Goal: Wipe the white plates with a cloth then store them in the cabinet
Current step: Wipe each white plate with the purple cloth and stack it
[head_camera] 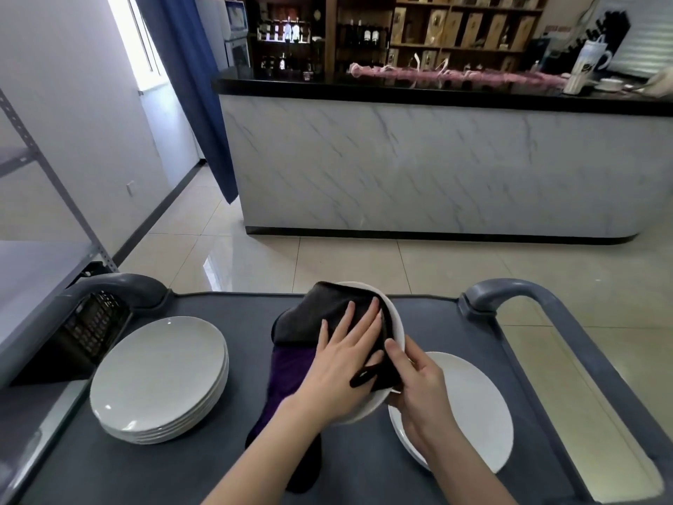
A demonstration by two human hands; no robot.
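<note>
**Forearms over the cart: cloth pressed on a held plate**

Forearms enter from the bottom centre of the frame, bare, converging over a grey cart (218,468).

- Left hand (346,353): open, fingers straight and slightly spread, palm flat on a dark cloth (327,315) and pressing it against the face of a white plate (396,324).
- Right hand (422,388): gripping that plate at its near right rim. The thumb lies on the plate's face, against the cloth edge; the other fingers go under the rim and are mostly hidden.
- Held plate: in the lower centre of the frame, lifted off the cart top and tilted. Only a crescent of its rim shows around the cloth.
- Cloth: dark grey over the plate, purple on the part below. A long tail hangs down to the cart top between the forearms.
- Stack of white plates (160,377), lower left of the frame, several high, flat on the cart.
- More white plates (469,406), lower right, at least two, lying partly under the right hand and the held plate.
- Cart has curved grey handles at its far corners, left (120,286) and right (517,289).
- Black crate (91,329) sits just beyond the cart's left edge, under a grey metal rack (36,158).

Background: pale tiled floor (364,264); a long bench (418,169) with marbled white front and black top across the upper half; wooden shelves (364,31) with bottles behind it; a blue curtain (189,85) in the upper left; a tall mug (586,63) on the bench in the upper right.
</note>
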